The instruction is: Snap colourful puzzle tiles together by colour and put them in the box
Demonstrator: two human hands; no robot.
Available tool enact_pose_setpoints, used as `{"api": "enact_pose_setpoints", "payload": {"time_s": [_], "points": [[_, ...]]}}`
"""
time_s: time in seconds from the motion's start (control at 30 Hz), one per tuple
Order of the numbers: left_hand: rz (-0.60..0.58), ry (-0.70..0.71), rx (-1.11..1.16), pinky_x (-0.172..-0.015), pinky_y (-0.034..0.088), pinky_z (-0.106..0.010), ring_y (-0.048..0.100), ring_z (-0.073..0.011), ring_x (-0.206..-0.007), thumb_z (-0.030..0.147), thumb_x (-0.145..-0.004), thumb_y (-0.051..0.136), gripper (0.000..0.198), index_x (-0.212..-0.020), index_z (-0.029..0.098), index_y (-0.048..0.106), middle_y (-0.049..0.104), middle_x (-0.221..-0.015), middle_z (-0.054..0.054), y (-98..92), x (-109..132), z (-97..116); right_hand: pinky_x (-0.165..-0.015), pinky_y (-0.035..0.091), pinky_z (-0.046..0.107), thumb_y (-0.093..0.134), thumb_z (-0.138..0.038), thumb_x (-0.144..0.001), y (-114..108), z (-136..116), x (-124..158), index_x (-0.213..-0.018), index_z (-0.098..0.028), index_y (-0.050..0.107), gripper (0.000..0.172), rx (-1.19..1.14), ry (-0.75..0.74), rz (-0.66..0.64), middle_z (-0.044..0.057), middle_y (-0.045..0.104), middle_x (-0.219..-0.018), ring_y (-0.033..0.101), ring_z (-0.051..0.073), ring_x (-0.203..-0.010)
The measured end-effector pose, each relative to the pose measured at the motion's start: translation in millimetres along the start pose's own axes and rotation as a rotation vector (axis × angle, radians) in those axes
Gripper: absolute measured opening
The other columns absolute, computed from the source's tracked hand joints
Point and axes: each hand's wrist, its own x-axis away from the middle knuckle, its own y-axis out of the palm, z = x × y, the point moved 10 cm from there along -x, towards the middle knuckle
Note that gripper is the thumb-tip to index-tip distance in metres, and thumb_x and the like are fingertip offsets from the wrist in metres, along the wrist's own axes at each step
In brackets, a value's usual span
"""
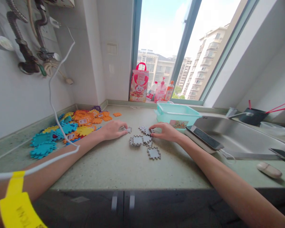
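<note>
My left hand (114, 129) is closed at the middle of the counter, its fingers and thumb gripping a small grey toothed building tile (129, 129). To its right, my right hand (165, 130) pinches the edge of another grey tile (144, 129). Just below and between the hands lies a loose cluster of grey tiles (137, 140), some overlapping. One flat grey tile (154, 153) rests nearer to me. Left of my left hand, a heap of blue tiles (43, 150), orange tiles (82, 117) and yellow tiles (85, 130) spreads along the wall.
A mint-green plastic tub (180, 114) stands behind my right hand. A phone (204, 138) lies beside the steel sink (230, 134). A white cable (53, 104) hangs over my left forearm. A pink bag (139, 85) and several bottles (160, 91) line the windowsill.
</note>
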Motion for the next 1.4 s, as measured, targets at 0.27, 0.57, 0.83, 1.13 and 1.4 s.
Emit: {"api": "enact_pose_setpoints", "payload": {"time_s": [0.27,0.57,0.83,1.13,1.4], "points": [[0.329,0.012,0.096,-0.100,0.051,-0.042,0.071,-0.0275,-0.105,0.054,-0.086,0.074,0.046,-0.119,0.023,0.066,0.078,-0.108,-0.005,-36.5,5,4,-0.094,0.056,0.038,0.075,-0.036,-0.091,-19,-48,6,-0.111,-0.025,0.077,0.023,-0.073,-0.174,0.226,0.006,0.080,-0.107,0.075,0.023,-0.097],[0.481,0.216,0.121,-0.105,0.048,-0.042,0.069,-0.0250,-0.112,0.042,-0.095,0.070,0.042,-0.131,0.024,0.059,0.077,-0.113,-0.005,-53.1,17,45,-0.102,0.054,0.041,0.073,-0.035,-0.096,2,-83,3,-0.109,-0.026,0.077,0.016,-0.111,-0.343,0.101,0.007,0.079,-0.113,0.071,0.024,-0.110],[0.317,0.403,0.210,-0.101,0.050,-0.040,0.069,-0.0246,-0.108,0.041,-0.092,0.075,0.037,-0.121,0.021,0.063,0.077,-0.110,-0.007,-35.5,20,74,-0.110,0.049,0.051,0.070,-0.024,-0.089,-2,-48,5,-0.131,-0.024,0.071,0.041,-0.097,-0.260,0.059,0.010,0.074,-0.128,0.065,0.029,-0.123],[0.203,0.437,0.251,-0.101,0.049,-0.039,0.067,-0.0250,-0.108,0.045,-0.089,0.078,0.052,-0.133,0.022,0.062,0.077,-0.110,-0.006,-20.2,18,78,-0.112,0.049,0.049,0.073,-0.026,-0.084,16,-43,5,-0.137,-0.022,0.067,0.054,-0.206,-0.198,-0.091,0.010,0.072,-0.133,0.064,0.030,-0.125],[0.100,0.328,0.189,-0.106,0.048,-0.043,0.065,-0.0293,-0.117,0.057,-0.076,0.085,0.079,-0.141,0.024,0.056,0.070,-0.124,-0.009,-6.7,14,72,-0.112,0.049,0.043,0.073,-0.021,-0.082,17,-52,6,-0.137,-0.024,0.068,0.056,-0.167,-0.219,-0.082,0.009,0.072,-0.131,0.064,0.028,-0.125]]}}
